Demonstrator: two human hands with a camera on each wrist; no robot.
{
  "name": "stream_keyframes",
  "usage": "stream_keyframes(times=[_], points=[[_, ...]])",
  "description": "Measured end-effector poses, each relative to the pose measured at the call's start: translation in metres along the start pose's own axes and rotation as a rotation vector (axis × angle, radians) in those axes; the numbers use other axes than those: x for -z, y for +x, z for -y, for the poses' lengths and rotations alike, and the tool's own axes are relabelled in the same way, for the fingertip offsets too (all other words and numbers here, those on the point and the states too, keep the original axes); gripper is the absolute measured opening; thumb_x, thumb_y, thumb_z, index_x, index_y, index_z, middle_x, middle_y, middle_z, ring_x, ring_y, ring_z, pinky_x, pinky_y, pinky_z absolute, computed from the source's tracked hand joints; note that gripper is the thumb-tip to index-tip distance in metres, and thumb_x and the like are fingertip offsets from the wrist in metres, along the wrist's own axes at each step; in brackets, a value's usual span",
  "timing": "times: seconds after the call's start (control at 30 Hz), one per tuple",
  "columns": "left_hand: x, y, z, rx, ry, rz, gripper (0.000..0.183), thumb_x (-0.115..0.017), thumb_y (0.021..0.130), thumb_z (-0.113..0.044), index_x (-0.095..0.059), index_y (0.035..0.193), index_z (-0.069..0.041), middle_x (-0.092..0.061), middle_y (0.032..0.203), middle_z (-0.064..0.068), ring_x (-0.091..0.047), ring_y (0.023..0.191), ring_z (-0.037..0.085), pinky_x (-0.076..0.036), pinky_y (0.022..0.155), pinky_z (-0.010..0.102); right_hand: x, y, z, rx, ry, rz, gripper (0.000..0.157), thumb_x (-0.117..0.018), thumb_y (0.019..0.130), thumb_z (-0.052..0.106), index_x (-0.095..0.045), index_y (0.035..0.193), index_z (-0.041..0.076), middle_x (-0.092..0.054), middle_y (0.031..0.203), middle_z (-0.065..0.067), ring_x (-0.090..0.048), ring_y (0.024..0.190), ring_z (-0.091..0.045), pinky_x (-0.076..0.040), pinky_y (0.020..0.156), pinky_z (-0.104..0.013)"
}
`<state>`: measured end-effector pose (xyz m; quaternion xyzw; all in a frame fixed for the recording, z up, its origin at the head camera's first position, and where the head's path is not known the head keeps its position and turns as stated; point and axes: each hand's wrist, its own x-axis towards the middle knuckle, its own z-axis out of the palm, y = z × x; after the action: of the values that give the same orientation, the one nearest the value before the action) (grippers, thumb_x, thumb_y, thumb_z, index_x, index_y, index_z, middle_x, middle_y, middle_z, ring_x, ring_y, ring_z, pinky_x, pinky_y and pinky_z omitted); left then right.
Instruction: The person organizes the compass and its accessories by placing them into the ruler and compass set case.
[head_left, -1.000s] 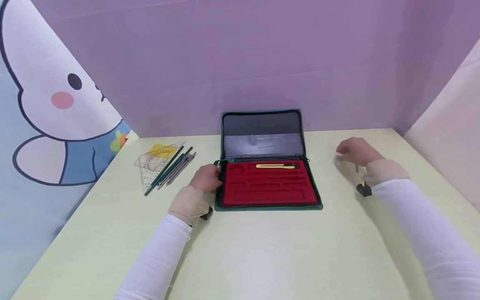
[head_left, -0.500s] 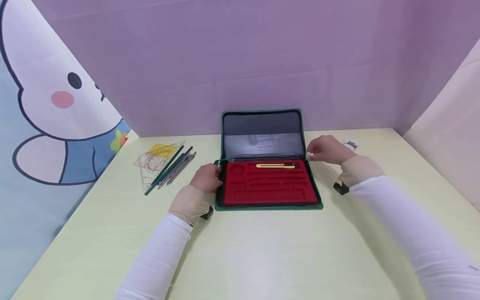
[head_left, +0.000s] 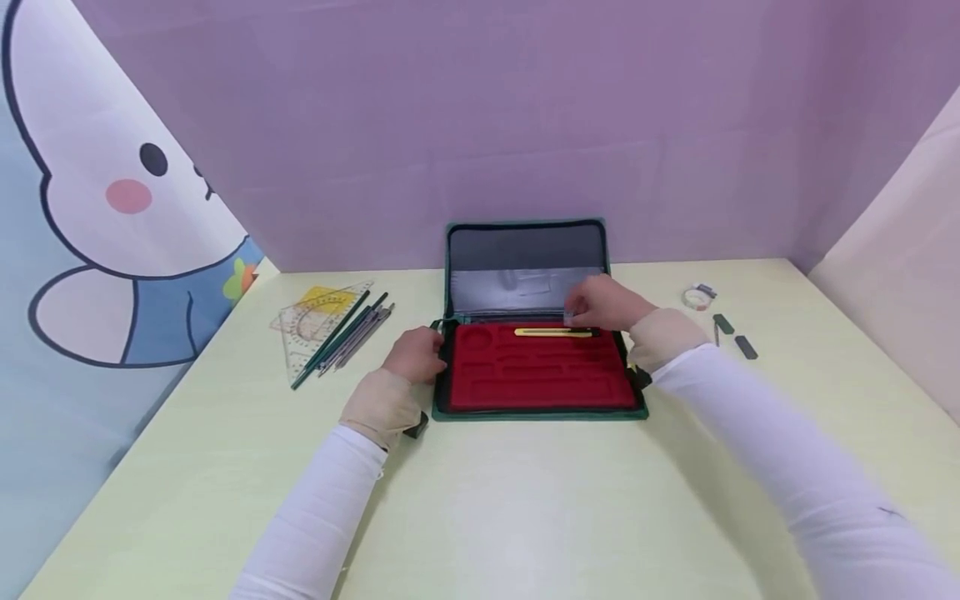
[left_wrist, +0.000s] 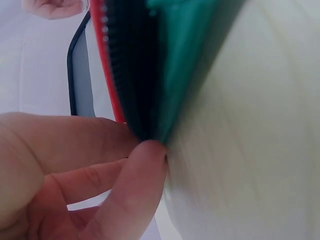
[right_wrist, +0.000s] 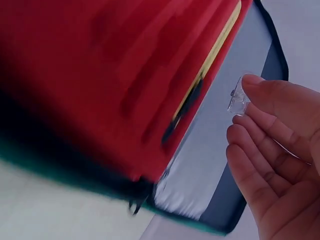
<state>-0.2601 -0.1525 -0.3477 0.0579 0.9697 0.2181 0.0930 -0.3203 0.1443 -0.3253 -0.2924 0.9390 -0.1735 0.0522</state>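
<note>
A green zip case (head_left: 639,412) lies open, its lid standing up at the back. Its red moulded tray (head_left: 540,395) has several shaped recesses, and a yellow utility knife (head_left: 547,332) lies in the rearmost one. My left hand (head_left: 412,357) is at the case's left side; in the left wrist view its thumb and fingers pinch the green zipped edge. Over the tray's back right, my right hand (head_left: 607,303) pinches a small clear plastic piece (right_wrist: 238,102) between thumb and index finger. The piece is above the knife's black end, in front of the lid's clear pocket.
Left of the case lie clear set squares (head_left: 296,354), a yellow one (head_left: 322,300) and a bundle of green pencils and metal drawing tools (head_left: 352,337). On the right are a white ring (head_left: 696,299) and small dark blocks (head_left: 746,347). A purple cloth (head_left: 525,125) hangs behind.
My right hand has moved left from the table's right side to over the tray, bringing the clear piece. The small things on the right are now uncovered. My left hand has stayed at the case edge.
</note>
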Motion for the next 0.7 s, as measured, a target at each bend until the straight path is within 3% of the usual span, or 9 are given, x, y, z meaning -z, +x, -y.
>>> stream_keyframes(times=[0.27, 0.5, 0.7], points=[[0.000, 0.000, 0.000, -0.004, -0.008, -0.005, 0.038, -0.063, 0.082, -0.002, -0.059, 0.119, 0.006, -0.065, 0.106, 0.018, -0.061, 0.089, 0.026, -0.053, 0.078, 0.033, -0.011, 0.013, 0.023, 0.008, -0.025, 0.039, 0.017, -0.072, 0.082, 0.011, -0.070, 0.096, 0.002, -0.069, 0.091, -0.010, -0.064, 0.083, -0.021, -0.054, 0.078, -0.036], [0.001, 0.001, 0.000, -0.025, 0.039, -0.019, 0.035, -0.064, 0.081, -0.003, -0.062, 0.115, 0.006, -0.066, 0.099, 0.016, -0.059, 0.087, 0.026, -0.050, 0.081, 0.035, -0.020, 0.024, 0.036, 0.079, -0.044, 0.020, 0.016, -0.073, 0.082, 0.013, -0.071, 0.095, 0.003, -0.069, 0.090, -0.010, -0.063, 0.082, -0.021, -0.053, 0.078, -0.036], [0.000, 0.001, 0.000, 0.002, 0.019, 0.001, 0.035, -0.063, 0.082, -0.003, -0.061, 0.116, 0.005, -0.065, 0.100, 0.016, -0.059, 0.087, 0.026, -0.051, 0.080, 0.034, -0.027, 0.031, 0.048, 0.100, -0.028, 0.004, 0.015, -0.073, 0.082, 0.015, -0.071, 0.093, 0.004, -0.069, 0.089, -0.008, -0.063, 0.082, -0.020, -0.053, 0.078, -0.035]])
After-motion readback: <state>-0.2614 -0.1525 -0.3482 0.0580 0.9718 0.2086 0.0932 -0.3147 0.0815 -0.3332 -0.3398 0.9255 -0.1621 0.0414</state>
